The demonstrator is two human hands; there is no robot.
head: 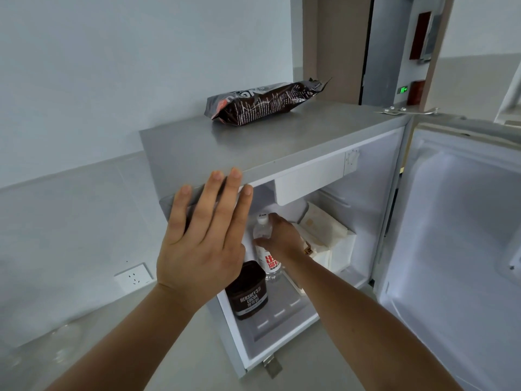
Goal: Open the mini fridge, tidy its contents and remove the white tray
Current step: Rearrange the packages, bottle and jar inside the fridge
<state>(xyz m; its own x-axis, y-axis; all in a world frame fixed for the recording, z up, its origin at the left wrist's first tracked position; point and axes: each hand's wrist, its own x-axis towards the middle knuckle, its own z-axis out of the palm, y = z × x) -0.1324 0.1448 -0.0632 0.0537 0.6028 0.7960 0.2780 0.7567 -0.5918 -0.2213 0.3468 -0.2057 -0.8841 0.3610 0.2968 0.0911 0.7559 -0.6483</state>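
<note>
Inside the open grey mini fridge (282,142) (door swung right), the right hand (282,238) clamps the clear plastic bottle (263,235), while the left hand (201,244) rests flat, fingers apart, on its top corner.

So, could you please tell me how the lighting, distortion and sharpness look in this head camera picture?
Head view: soft, even daylight with no harsh glare; the mini fridge interior is dimmer, and the left hand partly hides the cocoa tub. Wide-angle distortion bends the open door and the forearms. The bottle under the right hand is slightly soft; the snack bag reads sharply.
</note>
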